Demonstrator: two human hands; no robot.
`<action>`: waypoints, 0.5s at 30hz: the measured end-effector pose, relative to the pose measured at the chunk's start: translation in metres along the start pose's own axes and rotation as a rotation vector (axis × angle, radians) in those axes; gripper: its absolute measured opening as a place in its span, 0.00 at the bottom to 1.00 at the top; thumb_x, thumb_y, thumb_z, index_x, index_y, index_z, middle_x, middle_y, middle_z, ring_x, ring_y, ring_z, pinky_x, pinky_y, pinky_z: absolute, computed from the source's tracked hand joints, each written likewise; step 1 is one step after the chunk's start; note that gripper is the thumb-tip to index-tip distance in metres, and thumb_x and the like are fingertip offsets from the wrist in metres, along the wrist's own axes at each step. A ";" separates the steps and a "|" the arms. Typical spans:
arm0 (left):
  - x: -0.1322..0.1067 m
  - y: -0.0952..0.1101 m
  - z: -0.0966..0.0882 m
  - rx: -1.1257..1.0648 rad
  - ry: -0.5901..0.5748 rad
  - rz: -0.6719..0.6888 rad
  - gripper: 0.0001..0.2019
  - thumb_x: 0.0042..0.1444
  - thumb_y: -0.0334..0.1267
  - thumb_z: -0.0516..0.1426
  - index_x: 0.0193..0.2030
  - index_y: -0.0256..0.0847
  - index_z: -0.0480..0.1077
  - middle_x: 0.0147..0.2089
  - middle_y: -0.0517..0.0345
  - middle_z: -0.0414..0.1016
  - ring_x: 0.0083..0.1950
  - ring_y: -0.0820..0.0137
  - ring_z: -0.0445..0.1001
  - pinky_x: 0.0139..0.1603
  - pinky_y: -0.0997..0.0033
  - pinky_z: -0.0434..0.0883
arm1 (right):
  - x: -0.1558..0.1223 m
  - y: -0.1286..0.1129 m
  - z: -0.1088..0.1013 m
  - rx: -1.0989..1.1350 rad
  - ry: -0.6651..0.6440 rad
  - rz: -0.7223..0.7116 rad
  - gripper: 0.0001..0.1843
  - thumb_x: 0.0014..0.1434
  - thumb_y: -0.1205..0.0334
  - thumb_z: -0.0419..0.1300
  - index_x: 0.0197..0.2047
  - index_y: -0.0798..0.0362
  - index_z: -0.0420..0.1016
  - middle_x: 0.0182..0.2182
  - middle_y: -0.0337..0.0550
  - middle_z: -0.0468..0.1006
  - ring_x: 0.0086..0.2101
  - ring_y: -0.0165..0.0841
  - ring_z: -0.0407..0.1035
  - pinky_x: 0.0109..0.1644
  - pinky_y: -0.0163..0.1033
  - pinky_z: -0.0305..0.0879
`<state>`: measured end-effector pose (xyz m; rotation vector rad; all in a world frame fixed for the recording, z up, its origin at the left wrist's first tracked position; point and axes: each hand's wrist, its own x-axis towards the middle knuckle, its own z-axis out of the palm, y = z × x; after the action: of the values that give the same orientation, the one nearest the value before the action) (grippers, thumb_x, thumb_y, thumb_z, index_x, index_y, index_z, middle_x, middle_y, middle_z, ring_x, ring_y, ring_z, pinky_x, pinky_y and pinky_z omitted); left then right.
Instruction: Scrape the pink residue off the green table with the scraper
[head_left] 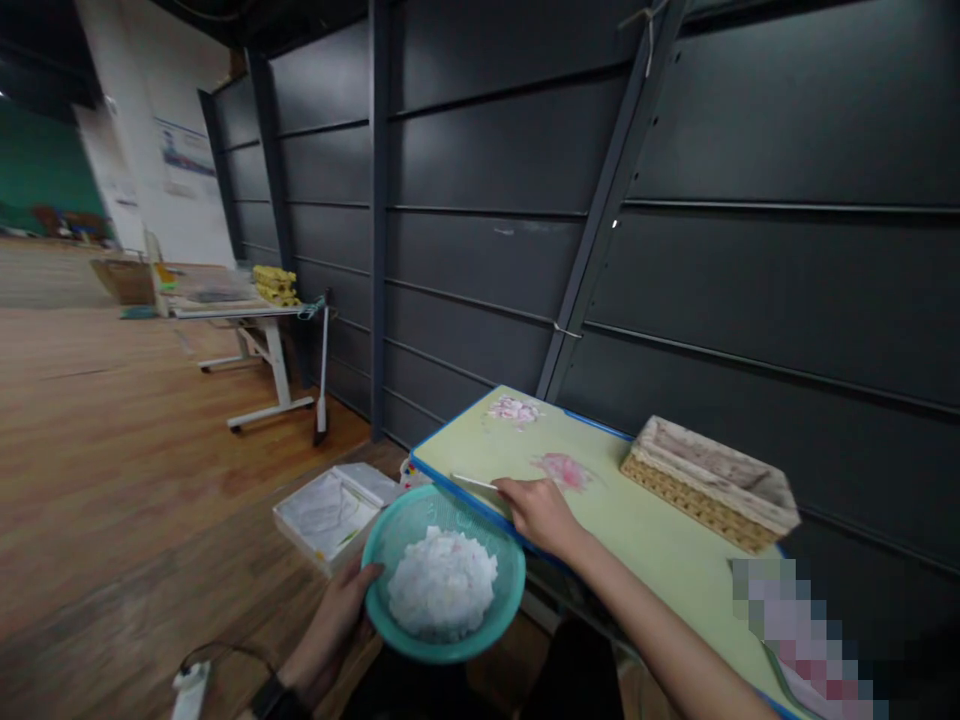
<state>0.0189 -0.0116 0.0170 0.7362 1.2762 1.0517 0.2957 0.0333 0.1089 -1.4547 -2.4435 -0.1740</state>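
My left hand (336, 622) grips the rim of a teal colander bowl (390, 545) filled with white chopped pieces (442, 585), holding it just below the near-left edge of the green cutting board (637, 530). My right hand (540, 512) rests on the board's edge, fingers closed on a thin knife (474, 482) whose blade points left over the bowl. Two small piles of pink chopped bits (514, 409) (564, 470) lie on the board beyond my right hand.
A wicker basket (709, 480) stands at the board's back right, against the dark panelled wall. A white flat box (330, 512) lies on the wooden floor to the left. Another table (240, 305) with yellow items stands farther back left.
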 end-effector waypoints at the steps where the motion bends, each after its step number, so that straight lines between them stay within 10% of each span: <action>1: -0.004 0.004 0.003 -0.002 -0.005 -0.003 0.30 0.41 0.49 0.63 0.51 0.37 0.69 0.11 0.73 0.60 0.12 0.77 0.55 0.13 0.79 0.52 | -0.003 -0.002 0.000 0.001 0.001 -0.014 0.18 0.60 0.68 0.48 0.48 0.52 0.74 0.33 0.46 0.81 0.32 0.34 0.75 0.36 0.33 0.61; 15: 0.002 0.001 0.010 0.021 -0.060 0.017 0.32 0.45 0.47 0.60 0.57 0.37 0.63 0.09 0.73 0.60 0.10 0.77 0.55 0.11 0.80 0.51 | -0.019 -0.001 -0.018 0.257 0.148 -0.005 0.15 0.64 0.62 0.48 0.43 0.52 0.76 0.32 0.44 0.81 0.33 0.32 0.75 0.37 0.32 0.63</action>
<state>0.0285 -0.0084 0.0191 0.7900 1.2334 1.0236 0.3071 0.0120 0.1201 -1.2775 -2.2548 0.0306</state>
